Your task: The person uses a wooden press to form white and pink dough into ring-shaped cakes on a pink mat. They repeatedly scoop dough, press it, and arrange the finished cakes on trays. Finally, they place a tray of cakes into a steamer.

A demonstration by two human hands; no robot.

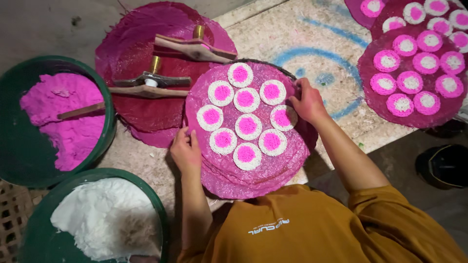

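A round pink woven tray (287, 160) lies on top of a stack of like trays in front of me. Several white noodle discs with pink centres (246, 100) sit on it in a ring pattern. My left hand (185, 151) grips the tray's left rim. My right hand (306, 101) holds the right rim, its thumb beside the rightmost disc (282, 118). Both arms come up from my orange shirt at the bottom.
Two green tubs stand at the left, one with pink dough (68, 117) and a stick, one with white dough (105, 216). Two wooden-handled brass presses (151, 83) lie on dark red trays behind. Filled trays (414, 73) rest at the far right.
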